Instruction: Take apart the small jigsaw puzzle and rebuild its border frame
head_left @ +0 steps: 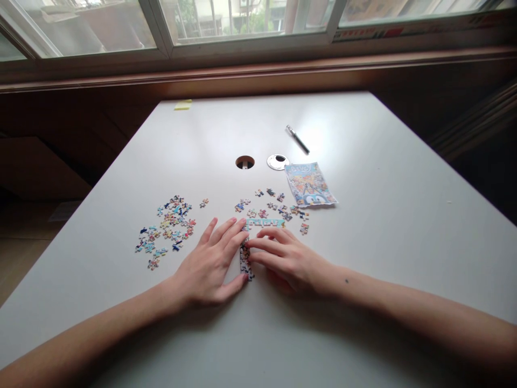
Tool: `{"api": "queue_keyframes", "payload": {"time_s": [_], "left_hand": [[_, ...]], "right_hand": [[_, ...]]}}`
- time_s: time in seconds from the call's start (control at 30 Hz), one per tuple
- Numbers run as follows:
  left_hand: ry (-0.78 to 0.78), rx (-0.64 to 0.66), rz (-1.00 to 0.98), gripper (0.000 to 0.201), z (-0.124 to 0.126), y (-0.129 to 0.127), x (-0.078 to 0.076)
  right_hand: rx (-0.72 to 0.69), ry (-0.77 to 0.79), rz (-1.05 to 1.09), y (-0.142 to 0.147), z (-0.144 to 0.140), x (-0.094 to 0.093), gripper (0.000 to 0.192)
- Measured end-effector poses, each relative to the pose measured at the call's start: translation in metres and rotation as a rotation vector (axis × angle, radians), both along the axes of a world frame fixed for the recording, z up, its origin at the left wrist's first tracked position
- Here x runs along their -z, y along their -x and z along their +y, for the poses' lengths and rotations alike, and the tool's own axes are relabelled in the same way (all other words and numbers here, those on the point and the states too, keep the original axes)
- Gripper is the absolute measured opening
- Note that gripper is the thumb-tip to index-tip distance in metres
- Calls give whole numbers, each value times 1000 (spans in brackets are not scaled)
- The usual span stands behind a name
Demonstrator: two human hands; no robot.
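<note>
Hands (210, 264) flanking joined puzzle strip (244, 261)

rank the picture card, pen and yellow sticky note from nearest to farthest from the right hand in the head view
From the right hand:
1. Picture card, just beyond the hand, slightly right.
2. Pen, farther back, past the card.
3. Sticky note, at the table's far left edge.

On the table (363, 258), your left hand (212, 264) and right hand (283, 256) flank the joined puzzle strip (245, 261). Loose pieces (167, 229) lie at ten o'clock, more pieces (278, 207) at one, the picture sheet (309, 185) beyond them, the pen (298, 139) farther behind.
</note>
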State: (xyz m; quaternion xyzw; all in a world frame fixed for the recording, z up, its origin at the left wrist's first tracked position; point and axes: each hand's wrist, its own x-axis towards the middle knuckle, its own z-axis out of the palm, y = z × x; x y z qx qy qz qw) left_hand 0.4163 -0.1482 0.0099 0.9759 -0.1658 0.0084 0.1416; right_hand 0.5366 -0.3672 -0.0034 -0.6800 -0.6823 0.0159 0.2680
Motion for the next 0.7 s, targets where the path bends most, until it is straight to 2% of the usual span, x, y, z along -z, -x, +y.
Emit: {"api": "queue_keyframes", "payload": {"time_s": [0.43,0.53,0.7], "left_hand": [[13,9,-23,74,2,1,1],[102,-21,-35,69,4,3,1],[375,-84,-123,49,9,6,-2]], "right_hand": [[-2,-18,11,0,1,-1,31],[1,-13,50,-1,1,-1,33],[1,-115,242,-7,2,-6,33]]}}
